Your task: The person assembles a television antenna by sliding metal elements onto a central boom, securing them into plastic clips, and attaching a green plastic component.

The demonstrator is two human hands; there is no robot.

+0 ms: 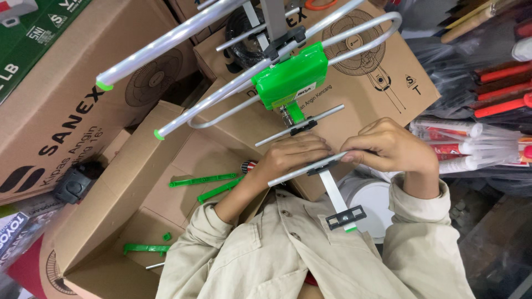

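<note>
Head camera shows the antenna (pixel 288 77) held over the open cardboard box (pixel 111 182). Right hand (pixel 390 147) pinches a short aluminium rod (pixel 307 169) at its clamp; left hand (pixel 296 155) closes on the boom. Seating looks underway; next needs straight alignment.

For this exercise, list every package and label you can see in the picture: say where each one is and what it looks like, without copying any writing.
Brown cardboard box, upper left: black fan drawing and lettering.
Brown cardboard box, upper middle, behind the antenna: fan line drawing.
Green carton, top-left corner: white print.
White label, on the antenna's green housing: small rectangle.
Open cardboard box, lower left: green plastic strips inside.
</note>
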